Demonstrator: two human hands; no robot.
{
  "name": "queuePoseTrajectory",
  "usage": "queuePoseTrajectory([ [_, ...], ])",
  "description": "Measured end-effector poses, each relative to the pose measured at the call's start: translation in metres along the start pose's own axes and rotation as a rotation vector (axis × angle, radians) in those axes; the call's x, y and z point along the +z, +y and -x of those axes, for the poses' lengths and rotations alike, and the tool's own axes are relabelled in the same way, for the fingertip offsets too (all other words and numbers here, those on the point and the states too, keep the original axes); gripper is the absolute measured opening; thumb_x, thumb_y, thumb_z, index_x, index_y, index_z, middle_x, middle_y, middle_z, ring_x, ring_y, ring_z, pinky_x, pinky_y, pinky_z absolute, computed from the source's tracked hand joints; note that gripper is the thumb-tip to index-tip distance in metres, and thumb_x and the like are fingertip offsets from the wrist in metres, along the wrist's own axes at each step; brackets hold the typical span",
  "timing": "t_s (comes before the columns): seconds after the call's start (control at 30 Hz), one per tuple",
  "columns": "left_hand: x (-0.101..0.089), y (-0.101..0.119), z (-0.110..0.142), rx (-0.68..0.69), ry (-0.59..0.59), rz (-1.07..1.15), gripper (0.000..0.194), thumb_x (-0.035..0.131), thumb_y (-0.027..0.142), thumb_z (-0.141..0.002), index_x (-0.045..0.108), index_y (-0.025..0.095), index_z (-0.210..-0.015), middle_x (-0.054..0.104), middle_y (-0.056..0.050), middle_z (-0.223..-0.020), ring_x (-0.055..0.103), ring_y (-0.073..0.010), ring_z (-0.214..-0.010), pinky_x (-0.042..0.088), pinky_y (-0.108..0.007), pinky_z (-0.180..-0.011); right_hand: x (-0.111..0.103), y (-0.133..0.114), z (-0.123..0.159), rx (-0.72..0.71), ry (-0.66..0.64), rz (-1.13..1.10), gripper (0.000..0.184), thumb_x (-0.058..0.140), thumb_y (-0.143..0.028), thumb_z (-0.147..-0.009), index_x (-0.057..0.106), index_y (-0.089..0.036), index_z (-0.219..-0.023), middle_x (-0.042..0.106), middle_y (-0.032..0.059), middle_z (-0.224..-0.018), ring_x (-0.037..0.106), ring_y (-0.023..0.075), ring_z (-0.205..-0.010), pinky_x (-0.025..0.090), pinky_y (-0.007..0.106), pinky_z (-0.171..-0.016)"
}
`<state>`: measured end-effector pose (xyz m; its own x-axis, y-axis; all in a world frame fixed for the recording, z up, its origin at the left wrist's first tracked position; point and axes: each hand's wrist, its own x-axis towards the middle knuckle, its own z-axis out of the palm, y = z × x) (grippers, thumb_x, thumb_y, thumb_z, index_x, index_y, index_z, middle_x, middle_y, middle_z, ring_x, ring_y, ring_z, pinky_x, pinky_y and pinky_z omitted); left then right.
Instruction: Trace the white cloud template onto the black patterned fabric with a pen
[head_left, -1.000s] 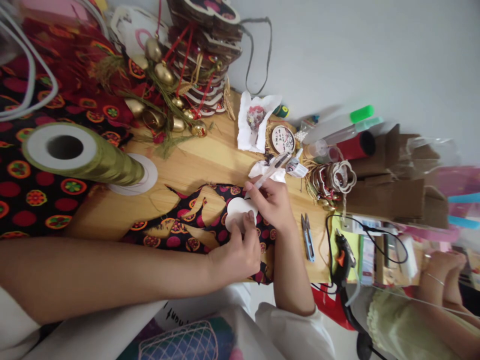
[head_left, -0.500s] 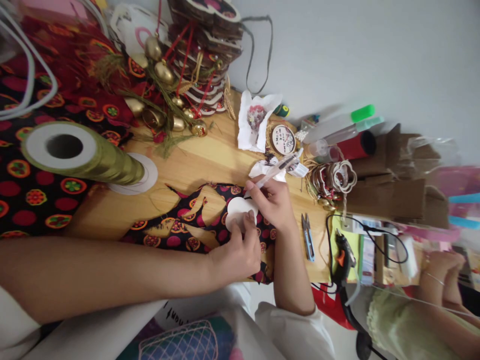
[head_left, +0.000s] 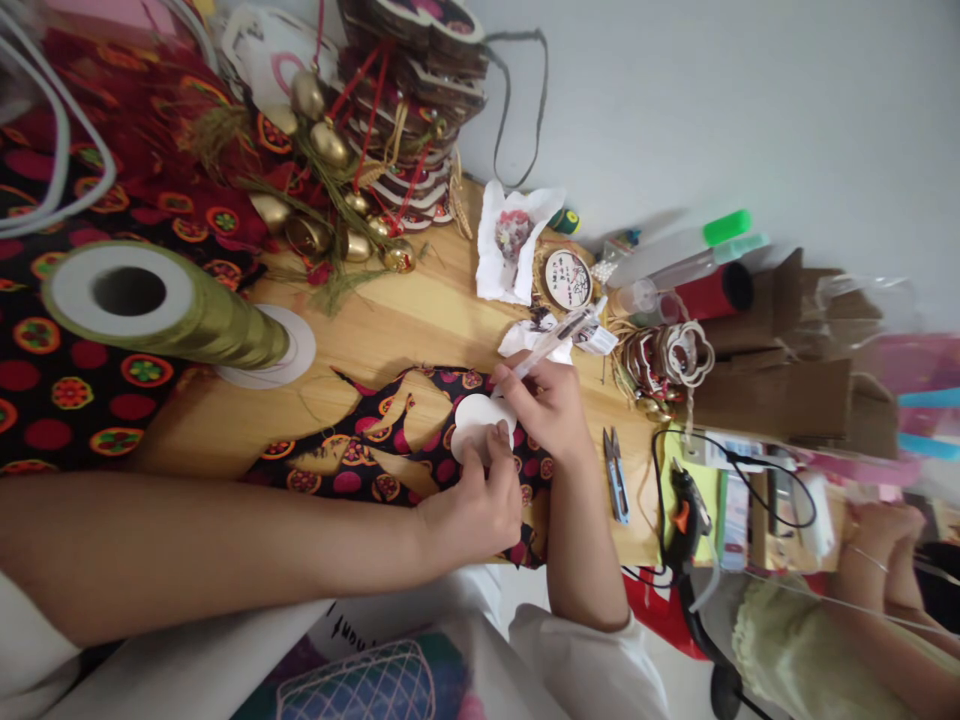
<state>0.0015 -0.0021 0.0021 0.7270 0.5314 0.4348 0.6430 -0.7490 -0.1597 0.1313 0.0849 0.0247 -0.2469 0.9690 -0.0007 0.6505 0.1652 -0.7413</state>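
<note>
My left hand (head_left: 474, 505) presses a white rounded card shape (head_left: 477, 418) flat onto a black cloth with red and orange dots (head_left: 375, 450); its fingers are curled on the card's near edge. My right hand (head_left: 546, 405) is closed round a clear pen (head_left: 546, 345), whose tip touches the card's far edge. Both lie on a wooden table (head_left: 390, 325).
A roll of gold ribbon (head_left: 161, 305) lies at the left. Gold bells (head_left: 330, 145) and stacked ornaments (head_left: 412, 110) stand at the back. Blue snips (head_left: 616, 475) and a glue gun (head_left: 686, 515) lie to the right, beside cardboard (head_left: 780, 385). Another person's arm (head_left: 847, 640) is at lower right.
The pen in my right hand has tilted a little; its far end swung slightly right. My left hand and the card stay put.
</note>
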Motion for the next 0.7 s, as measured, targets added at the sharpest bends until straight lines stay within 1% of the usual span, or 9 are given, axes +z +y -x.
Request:
queuePoseTrajectory([
  [0.27,-0.0002,0.0011,0.0022,0.001,-0.015,0.016,0.034,0.047,0.013,-0.084,0.071,-0.004,-0.102,0.071,-0.027,-0.105,0.07,-0.033,-0.096,0.061,-0.042,-0.07,0.001,0.0012,0.0002,-0.013,-0.015,0.002,0.037,0.051,-0.039,-0.092,0.053,-0.019,-0.062,0.049,-0.0026,-0.056,0.038,0.0091,-0.051,0.031,0.025,-0.051],
  [0.4,0.0002,0.0012,0.0023,0.009,-0.019,0.015,0.033,0.049,0.013,-0.083,0.072,-0.002,-0.102,0.071,-0.026,-0.105,0.07,-0.0327,-0.096,0.061,-0.042,-0.07,0.0015,0.0015,0.0005,-0.021,-0.019,0.001,0.036,0.051,-0.04,-0.093,0.053,-0.019,-0.063,0.051,-0.0019,-0.058,0.041,0.0096,-0.053,0.032,0.025,-0.052],
  [0.6,-0.0005,-0.0005,0.0003,-0.005,0.001,0.011,0.034,0.046,0.011,-0.082,0.073,-0.001,-0.098,0.072,-0.024,-0.103,0.07,-0.0315,-0.093,0.062,-0.041,-0.069,0.0031,0.001,0.0015,-0.04,-0.018,-0.031,0.035,0.052,-0.04,-0.093,0.055,-0.019,-0.065,0.055,-0.0009,-0.061,0.044,0.0099,-0.054,0.034,0.026,-0.053],
  [0.7,-0.0009,-0.0006,0.0002,-0.004,-0.007,0.008,0.033,0.046,0.011,-0.082,0.073,0.0,-0.098,0.073,-0.023,-0.103,0.07,-0.0305,-0.093,0.062,-0.041,-0.069,0.0042,0.0004,0.0012,-0.045,-0.03,-0.065,0.034,0.053,-0.042,-0.094,0.061,-0.019,-0.07,0.056,-0.0008,-0.062,0.045,0.0099,-0.054,0.036,0.025,-0.054],
])
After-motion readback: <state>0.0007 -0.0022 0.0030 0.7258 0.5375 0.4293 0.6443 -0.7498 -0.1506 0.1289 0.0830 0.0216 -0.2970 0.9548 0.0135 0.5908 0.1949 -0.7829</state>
